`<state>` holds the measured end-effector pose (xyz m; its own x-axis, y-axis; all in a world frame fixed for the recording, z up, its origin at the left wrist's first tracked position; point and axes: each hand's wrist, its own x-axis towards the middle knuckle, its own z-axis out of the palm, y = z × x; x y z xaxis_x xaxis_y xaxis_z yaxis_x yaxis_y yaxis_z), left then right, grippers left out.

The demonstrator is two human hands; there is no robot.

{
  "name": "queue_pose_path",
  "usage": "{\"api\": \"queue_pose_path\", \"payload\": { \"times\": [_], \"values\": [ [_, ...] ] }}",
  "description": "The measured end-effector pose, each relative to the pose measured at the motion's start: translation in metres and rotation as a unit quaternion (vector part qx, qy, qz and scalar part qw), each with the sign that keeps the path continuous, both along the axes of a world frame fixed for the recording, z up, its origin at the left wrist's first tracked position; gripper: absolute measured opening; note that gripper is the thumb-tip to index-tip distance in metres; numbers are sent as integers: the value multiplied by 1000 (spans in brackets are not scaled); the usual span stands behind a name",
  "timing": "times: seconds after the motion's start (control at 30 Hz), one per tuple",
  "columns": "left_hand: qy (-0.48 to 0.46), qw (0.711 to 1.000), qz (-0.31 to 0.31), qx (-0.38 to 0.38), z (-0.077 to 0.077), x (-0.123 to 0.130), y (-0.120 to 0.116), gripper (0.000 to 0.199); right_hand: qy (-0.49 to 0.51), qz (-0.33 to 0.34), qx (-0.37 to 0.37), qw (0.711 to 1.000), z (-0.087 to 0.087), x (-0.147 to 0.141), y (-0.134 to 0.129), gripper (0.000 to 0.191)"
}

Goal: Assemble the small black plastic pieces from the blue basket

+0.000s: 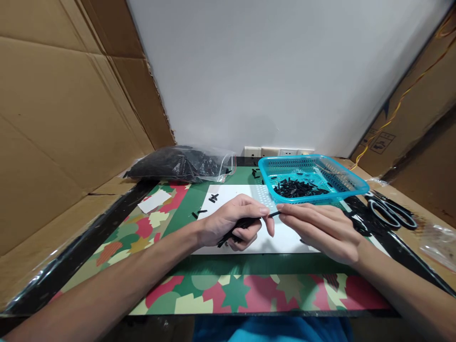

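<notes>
My left hand (240,211) is closed around a bunch of thin black strips (237,231), whose ends stick out below the palm. From its thumb and forefinger one black strip (274,214) reaches across to the right. My right hand (322,230), fingers stretched out and pressed together, pinches the far end of that strip; its thumb is hidden. Both hands are above a white sheet (221,237). Just behind the right hand stands a blue plastic basket (351,190) holding a heap of short black pieces (299,188).
A clear bag of black material (178,164) lies at the back left. Scissors (392,212) lie on the right, near crumpled clear plastic (440,244). Loose black pieces (213,197) are scattered on the sheet. A white paper scrap (154,202) lies left. Cardboard walls (71,95) flank the table.
</notes>
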<state>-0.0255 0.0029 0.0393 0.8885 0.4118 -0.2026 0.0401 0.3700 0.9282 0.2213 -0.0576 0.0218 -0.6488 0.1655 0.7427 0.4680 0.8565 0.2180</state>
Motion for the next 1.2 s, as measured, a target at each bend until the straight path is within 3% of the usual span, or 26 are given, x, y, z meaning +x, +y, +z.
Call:
{"api": "queue_pose_path", "payload": {
  "times": [0.27,0.5,0.7,0.93,1.2],
  "values": [
    [-15,999,21,-31,-2,5,-8,31,56,22,49,997,-14,-6,17,19],
    [-33,995,68,-62,-5,9,-9,32,69,21,56,996,-14,-9,19,17],
    [-41,992,85,-78,-7,11,-12,32,57,6,31,998,-14,-10,19,18],
    [-45,992,89,-78,-9,11,-12,31,120,7,34,992,-13,-17,20,22],
    [-64,994,88,-31,-9,13,-16,32,137,62,-23,988,-10,-27,7,23]
  ]
}}
